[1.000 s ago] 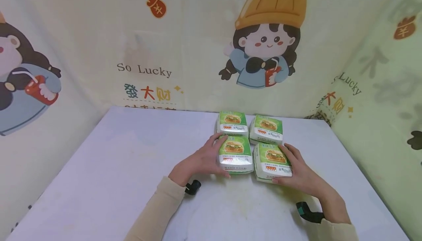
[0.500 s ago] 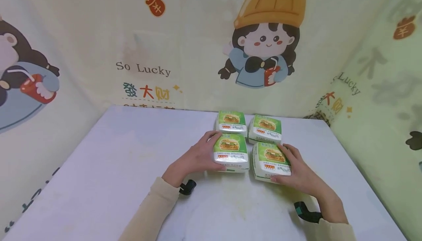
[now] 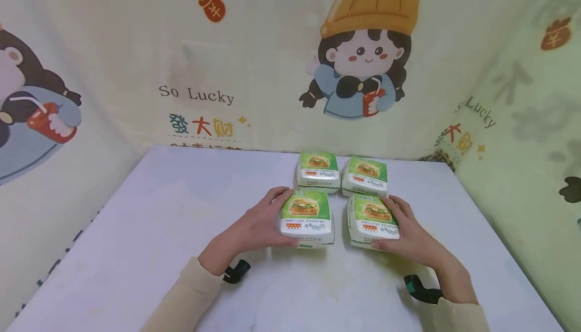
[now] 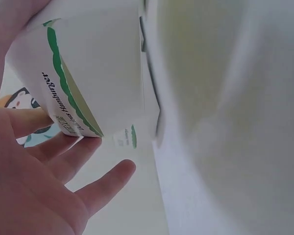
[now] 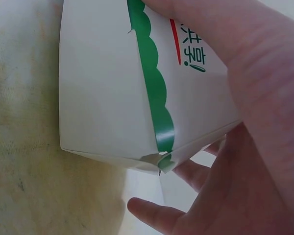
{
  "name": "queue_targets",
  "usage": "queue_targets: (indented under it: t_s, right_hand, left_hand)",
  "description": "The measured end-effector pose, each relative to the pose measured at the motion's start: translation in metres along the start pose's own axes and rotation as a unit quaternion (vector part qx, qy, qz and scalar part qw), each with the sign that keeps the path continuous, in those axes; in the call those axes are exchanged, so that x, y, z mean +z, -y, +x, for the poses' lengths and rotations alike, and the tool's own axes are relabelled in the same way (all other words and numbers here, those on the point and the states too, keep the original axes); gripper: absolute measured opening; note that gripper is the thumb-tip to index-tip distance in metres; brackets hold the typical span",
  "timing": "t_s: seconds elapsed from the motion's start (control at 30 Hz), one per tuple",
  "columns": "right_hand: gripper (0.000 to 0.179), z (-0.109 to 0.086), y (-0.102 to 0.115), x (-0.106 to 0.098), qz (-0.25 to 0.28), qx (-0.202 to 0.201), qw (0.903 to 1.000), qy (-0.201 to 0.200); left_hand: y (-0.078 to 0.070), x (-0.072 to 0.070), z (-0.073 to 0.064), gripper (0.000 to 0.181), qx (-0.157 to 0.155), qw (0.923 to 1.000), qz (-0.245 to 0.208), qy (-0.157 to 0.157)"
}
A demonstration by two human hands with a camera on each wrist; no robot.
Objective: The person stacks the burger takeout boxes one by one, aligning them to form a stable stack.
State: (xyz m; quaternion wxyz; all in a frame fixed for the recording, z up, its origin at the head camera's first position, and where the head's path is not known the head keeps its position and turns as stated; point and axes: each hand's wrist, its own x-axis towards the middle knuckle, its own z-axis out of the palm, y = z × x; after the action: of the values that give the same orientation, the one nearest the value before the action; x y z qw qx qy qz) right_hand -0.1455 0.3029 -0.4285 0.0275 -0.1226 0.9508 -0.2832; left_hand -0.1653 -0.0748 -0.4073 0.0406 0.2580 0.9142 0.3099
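Green-and-white hamburger boxes stand on the white table, a burger picture on each lid. In the head view my left hand (image 3: 254,226) grips the front left hamburger box (image 3: 306,218) from its left side, thumb at the near face. My right hand (image 3: 417,241) holds the front right hamburger box (image 3: 373,221) by its right side. Close up in the left wrist view, fingers (image 4: 68,156) lie along the held box's (image 4: 98,68) side; whether its base touches the table is unclear. The right wrist view shows the other box's (image 5: 103,88) white wall and green scalloped edge.
Behind the held ones stand a back left hamburger box (image 3: 317,171) and a back right hamburger box (image 3: 364,175), near the table's far edge. A printed cloth (image 3: 268,69) hangs around the white table (image 3: 181,201). Black wrist-camera mounts (image 3: 422,290) protrude under both wrists.
My left hand has moved its box left and towards me, opening a gap to the front right box and the one behind. The right hand and its box have stayed nearly in place.
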Motion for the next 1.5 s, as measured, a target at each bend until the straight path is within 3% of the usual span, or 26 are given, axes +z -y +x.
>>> queue_targets:
  t_s: [0.23,0.63,0.87,1.23,1.5]
  right_hand:
    - [0.113,0.0,0.001,-0.002,-0.008,-0.001,1.0,0.0]
    - [0.112,-0.001,0.001,-0.002,-0.003,0.006,1.0,0.005]
    - [0.111,0.0,0.001,-0.002,-0.006,0.003,1.0,0.002]
    - [0.107,-0.001,0.0,-0.004,0.003,0.001,0.9999,-0.013]
    - [0.103,-0.002,0.003,-0.007,0.012,0.003,0.9998,-0.017]
  left_hand:
    - [0.003,0.004,-0.012,0.116,-0.002,0.9998,-0.016,0.007]
    - [0.009,0.017,-0.012,0.121,0.001,0.9984,-0.041,0.038]
    - [0.011,0.021,-0.013,0.128,-0.014,0.9971,-0.055,0.051]
    - [0.011,0.018,-0.013,0.113,0.006,0.9983,-0.051,0.026]
    - [0.011,0.017,-0.012,0.112,0.009,0.9987,-0.045,0.02]
